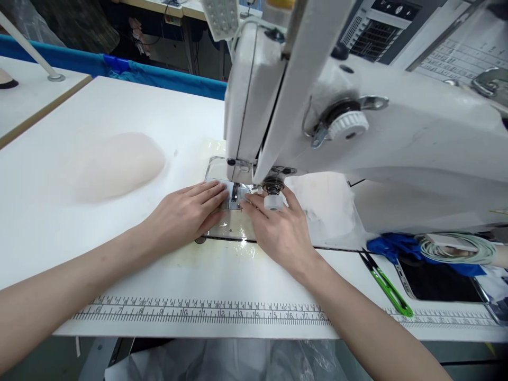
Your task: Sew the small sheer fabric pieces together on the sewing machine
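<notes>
My left hand [188,211] lies flat on the metal needle plate [216,168] of a white sewing machine [254,100], its fingers stretched out toward the presser foot [235,191]. From the other side, my right hand [281,230] reaches under the machine head with its fingers apart, fingertips beside the foot. Part of that hand is hidden behind a white knob [273,202]. No cloth shows clearly under either hand. A pale beige, rounded piece [123,166], blurred, rests on the white table to the left of my left hand.
Pale sheet material [323,206] lies under the machine arm. Green thread snips [387,286], a dark phone [440,280] and a coiled cable [456,247] are at the right. A printed ruler [198,312] runs along the front edge; blue cloth [170,82] borders the back.
</notes>
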### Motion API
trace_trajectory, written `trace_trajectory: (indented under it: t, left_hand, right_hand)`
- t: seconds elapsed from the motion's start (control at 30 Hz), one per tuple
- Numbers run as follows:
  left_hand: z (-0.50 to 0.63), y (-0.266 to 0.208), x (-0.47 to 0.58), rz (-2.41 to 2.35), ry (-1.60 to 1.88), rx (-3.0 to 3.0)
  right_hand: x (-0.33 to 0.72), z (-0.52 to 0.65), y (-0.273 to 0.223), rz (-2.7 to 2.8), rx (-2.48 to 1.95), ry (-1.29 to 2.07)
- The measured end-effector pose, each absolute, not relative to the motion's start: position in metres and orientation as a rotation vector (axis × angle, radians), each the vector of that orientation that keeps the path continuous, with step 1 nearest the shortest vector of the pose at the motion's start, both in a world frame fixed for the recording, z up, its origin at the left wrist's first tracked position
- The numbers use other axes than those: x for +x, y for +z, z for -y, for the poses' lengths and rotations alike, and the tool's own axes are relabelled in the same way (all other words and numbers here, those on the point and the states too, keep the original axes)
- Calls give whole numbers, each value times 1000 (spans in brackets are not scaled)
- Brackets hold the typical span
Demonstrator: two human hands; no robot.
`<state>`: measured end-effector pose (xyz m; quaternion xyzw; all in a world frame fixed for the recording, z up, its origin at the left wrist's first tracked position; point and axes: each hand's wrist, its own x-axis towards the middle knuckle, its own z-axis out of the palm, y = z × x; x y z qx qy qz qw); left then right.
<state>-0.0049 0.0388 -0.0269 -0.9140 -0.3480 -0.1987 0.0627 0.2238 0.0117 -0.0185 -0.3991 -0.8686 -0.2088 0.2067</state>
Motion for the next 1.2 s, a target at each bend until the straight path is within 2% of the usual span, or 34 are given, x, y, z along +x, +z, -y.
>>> trace_trajectory:
  t: [0.23,0.33,0.47,0.57,0.7,0.77,0.87,1.0,1.2]
  left_hand:
    - [-40,-25,-10,1267,-608,-2738]
    - [-42,-10,-15,1448,-582,-2747]
    - [-44,28,-31,1767,-501,-3137]
    - [-45,51,-47,1754,-539,-3531]
    - [-48,64,-62,1730,-572,-3751]
    - [-50,66,-69,1762,-546,-3735]
    - [-51,69,-83,1825,-509,-3648]
    - [-44,69,-111,1968,-645,-3488]
    - [-18,52,-157,2111,-717,-3515]
  right_hand:
    - [223,-10,-16,2419,-1103,-521]
    - [223,-7,-15,2381,-1101,-305]
    - [217,-1,-9,2179,-1010,381]
    - [208,0,2,1990,-990,923]
    - [189,-7,14,1605,-892,1786]
    - [177,-11,19,1458,-831,2002]
    - [156,-14,29,1415,-808,2037]
    - [130,-15,42,1425,-892,1954]
    - [106,-23,45,1509,-922,1861]
